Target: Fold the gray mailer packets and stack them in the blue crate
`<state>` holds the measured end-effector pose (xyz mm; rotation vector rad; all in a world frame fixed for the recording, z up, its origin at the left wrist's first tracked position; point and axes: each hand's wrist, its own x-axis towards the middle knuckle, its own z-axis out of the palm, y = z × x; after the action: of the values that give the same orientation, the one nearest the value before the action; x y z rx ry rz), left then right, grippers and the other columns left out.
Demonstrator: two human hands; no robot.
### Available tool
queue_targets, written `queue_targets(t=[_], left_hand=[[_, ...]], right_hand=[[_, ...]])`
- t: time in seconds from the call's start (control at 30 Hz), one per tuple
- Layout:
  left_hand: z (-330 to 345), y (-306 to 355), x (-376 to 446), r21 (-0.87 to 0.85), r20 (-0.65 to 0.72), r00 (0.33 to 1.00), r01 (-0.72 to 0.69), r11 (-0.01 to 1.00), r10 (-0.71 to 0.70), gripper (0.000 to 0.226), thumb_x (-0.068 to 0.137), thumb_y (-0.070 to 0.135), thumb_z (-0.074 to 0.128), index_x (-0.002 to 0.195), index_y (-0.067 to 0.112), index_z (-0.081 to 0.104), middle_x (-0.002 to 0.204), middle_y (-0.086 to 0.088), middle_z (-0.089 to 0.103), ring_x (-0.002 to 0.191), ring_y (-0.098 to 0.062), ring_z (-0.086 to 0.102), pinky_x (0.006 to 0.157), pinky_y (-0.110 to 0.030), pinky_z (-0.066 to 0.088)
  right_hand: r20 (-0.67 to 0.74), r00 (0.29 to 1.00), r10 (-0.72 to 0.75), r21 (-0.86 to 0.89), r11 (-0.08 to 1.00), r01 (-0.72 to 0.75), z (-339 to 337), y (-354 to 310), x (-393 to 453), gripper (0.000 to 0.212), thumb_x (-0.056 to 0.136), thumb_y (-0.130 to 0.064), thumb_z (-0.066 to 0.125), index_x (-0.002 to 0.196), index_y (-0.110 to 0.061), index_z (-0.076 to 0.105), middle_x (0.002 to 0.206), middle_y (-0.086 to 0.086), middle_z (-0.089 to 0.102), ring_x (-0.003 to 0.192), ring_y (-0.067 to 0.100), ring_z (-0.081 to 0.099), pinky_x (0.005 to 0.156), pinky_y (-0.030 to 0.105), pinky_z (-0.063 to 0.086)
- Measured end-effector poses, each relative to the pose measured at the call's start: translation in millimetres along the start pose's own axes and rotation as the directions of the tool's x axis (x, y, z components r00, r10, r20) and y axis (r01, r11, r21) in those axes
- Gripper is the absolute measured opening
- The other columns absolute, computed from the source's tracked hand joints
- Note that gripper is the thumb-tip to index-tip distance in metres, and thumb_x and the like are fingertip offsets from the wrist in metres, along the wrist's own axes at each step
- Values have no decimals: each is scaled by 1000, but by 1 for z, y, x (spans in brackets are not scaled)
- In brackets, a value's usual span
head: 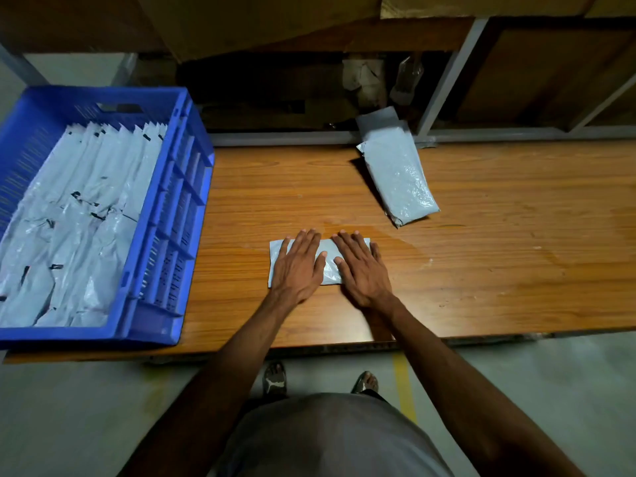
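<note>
One blue crate (186,187), two hands, two gray packets on the table.

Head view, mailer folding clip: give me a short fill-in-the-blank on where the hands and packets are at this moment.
1. Both the left hand and the right hand press flat on one gray ____ on the wooden table.
2. The folded packets already stacked lie inside the ____ crate.
3. A bundle of mailers lies on the table on the person's ____ side, away from the crate.

Missing words: mailer packet; blue; right
</note>
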<state>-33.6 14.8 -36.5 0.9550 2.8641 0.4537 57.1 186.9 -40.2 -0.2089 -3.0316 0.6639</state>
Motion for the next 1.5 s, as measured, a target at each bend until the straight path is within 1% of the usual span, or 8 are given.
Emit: queue_targets(t=[0.4,0.8,0.93,1.03,1.13,1.33,1.4,1.5], left_hand=[[16,-3,0,48,-85,996,-29,998,33,58,111,41,26,163,15,31,169,0,31,157,-16,25,128,-44,16],[9,-3,2,30,28,999,-21,999,20,61,111,43,19,166,16,21,172,1,20,159,-13,15,129,-45,13],[-14,-10,7,-161,178,982,-31,986,60,59,113,39,23,167,22,8,174,6,6,160,-10,2,129,-35,-3],[-42,-21,11,-112,258,965,-23,993,52,66,106,34,47,165,22,21,173,0,19,160,-16,7,129,-43,-1],[-68,-21,11,0,256,967,-21,1000,20,65,90,42,62,151,27,47,152,-2,52,149,-22,36,126,-57,5],[-86,-13,-14,-1,-173,962,-216,977,212,35,70,26,70,103,25,58,103,2,62,106,-25,57,105,-46,41],[-69,-13,-34,-18,-154,957,-252,968,246,35,69,23,66,103,23,57,107,1,62,110,-25,56,104,-44,42],[-40,-18,-63,-58,-28,981,-194,979,193,50,76,45,66,121,26,59,130,3,57,128,-19,50,111,-41,39]], right_hand=[[23,999,22,18,1000,-22,0,5,0,58,112,-49,15,168,-31,12,175,-11,8,161,7,0,130,46,6],[40,999,17,22,1000,-18,-2,4,1,61,111,-50,15,168,-26,16,175,-8,14,161,10,6,130,45,5],[139,990,18,111,993,-33,-10,11,10,72,104,-63,21,163,-21,29,173,-4,22,161,16,10,127,58,9],[227,974,17,35,999,-25,-36,2,26,75,94,-66,49,148,-14,44,160,7,45,158,23,25,126,57,4],[202,979,-2,-41,999,10,-65,-17,32,58,80,-45,81,123,-22,49,124,2,65,128,25,58,122,56,16],[-99,981,-165,-181,973,145,-71,-35,0,64,65,-13,83,121,-20,52,116,2,64,110,29,64,112,56,36],[-49,985,-165,-179,972,154,-53,-33,-19,74,58,-18,85,124,-20,50,119,4,61,109,30,63,110,55,39],[-14,985,-170,-67,983,169,-29,-21,-43,56,77,-35,70,128,-19,53,123,6,56,114,26,56,110,51,39]])
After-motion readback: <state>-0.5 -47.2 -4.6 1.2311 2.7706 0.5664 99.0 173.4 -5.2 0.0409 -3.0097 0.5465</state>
